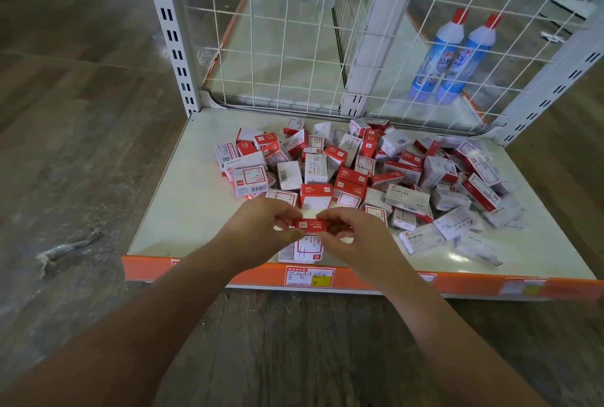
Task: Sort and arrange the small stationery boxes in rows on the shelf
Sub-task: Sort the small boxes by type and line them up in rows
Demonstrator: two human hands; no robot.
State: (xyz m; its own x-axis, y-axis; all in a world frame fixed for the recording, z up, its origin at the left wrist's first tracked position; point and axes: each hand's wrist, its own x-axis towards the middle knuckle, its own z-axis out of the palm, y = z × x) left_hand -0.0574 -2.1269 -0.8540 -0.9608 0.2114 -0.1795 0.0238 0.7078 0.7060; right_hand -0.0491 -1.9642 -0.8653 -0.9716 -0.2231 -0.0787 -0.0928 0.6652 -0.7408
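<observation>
Both hands' fingers [283, 219] pinch one red box [310, 225] between them.

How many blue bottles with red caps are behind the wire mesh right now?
2. Both stand side by side behind the wire mesh at the back right: the left bottle and the right bottle, touching or nearly so. No others show.

Two blue and white bottles [452, 60] with red caps stand side by side at two o'clock, behind the white wire grid [294, 30]. A wooden floor [81, 112] spreads from six to nine o'clock, with a crumpled scrap of clear plastic [65, 251] lying at nine o'clock.
</observation>
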